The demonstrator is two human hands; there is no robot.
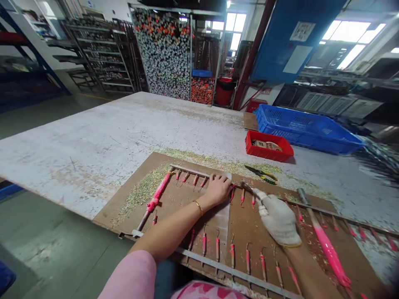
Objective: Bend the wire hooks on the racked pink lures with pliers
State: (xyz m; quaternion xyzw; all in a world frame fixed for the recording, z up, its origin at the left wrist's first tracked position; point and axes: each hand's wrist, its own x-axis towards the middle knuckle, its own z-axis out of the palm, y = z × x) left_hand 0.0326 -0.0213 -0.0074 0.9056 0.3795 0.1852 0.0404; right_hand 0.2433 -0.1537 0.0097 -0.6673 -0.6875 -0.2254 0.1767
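A metal rack frame with pink-coated hooks lies on a brown board in front of me. My left hand, bare with a gold bracelet, rests curled on the frame's far bar, fingers pressed around it. My right hand wears a white glove and pinches a small tool whose tip points at the hooks on that same bar. Pink hooks hang along the near bar too.
A pair of yellow-handled pliers lies beyond the board. A red tray and a blue crate stand at the right. Green-yellow shavings litter the board and the white table. Racks of rods stand behind.
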